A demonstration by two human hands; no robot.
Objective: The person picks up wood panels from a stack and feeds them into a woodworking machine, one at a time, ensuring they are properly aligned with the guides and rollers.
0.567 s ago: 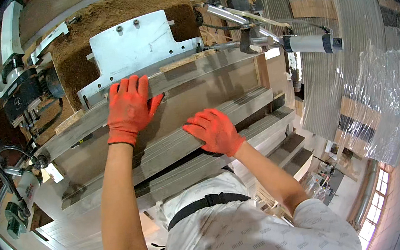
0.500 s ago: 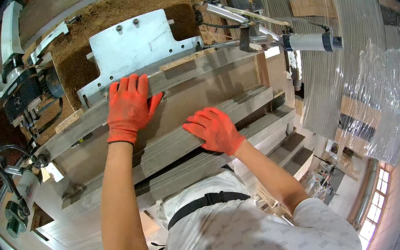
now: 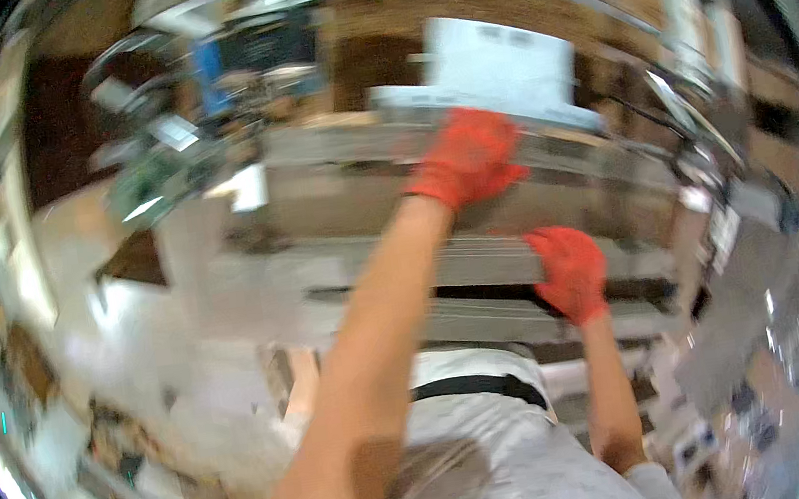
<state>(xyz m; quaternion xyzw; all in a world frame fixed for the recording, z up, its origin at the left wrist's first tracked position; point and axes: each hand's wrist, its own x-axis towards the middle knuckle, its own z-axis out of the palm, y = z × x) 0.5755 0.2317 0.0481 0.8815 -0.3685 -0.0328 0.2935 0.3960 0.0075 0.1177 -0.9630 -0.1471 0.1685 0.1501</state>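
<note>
My view swung left, yet grey boards (image 3: 481, 257) stay beneath my left hand (image 3: 470, 154) and right hand (image 3: 572, 270), opening and grip blurred beyond telling.

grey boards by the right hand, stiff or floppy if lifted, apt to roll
The grey boards are probably stiff, their long edges showing no obvious sag. Rolling seems unlikely given their flat look; their length could make them awkward to balance.

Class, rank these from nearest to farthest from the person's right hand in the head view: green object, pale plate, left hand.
1. Left hand, just up and leftward.
2. Pale plate, farther up.
3. Green object, far left, blurred.
</note>
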